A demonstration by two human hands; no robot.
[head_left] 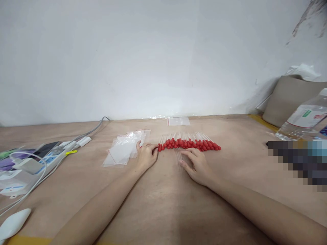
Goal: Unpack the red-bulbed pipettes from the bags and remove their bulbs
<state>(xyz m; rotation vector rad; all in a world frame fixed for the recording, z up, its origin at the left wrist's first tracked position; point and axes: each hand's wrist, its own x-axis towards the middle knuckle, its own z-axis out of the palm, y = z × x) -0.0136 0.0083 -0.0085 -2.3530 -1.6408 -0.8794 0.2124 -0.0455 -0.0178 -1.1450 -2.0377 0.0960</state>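
A row of thin pale sticks with red rounded heads (178, 144) lies on the table, heads towards me and stems towards the wall. At the row's left end is my left hand (146, 156), resting with its fingers apart and a fingertip at the outermost red head. My right hand (198, 166) lies just in front of the row, thumb and fingers apart. Its fingertips are beside some narrow clear strips (178, 158), apparently touching them; what exactly the strips are is unclear. Clear zip bags (122, 148) lie loosely piled left of my left hand.
Another clear bag (178, 121) lies by the wall. On the left are a power strip (48, 160) with cables and a white mouse-shaped object (15, 224). A plastic bottle (304, 117) and a grey-brown container (288, 97) stand right, behind a blurred-out dark patch (301, 160).
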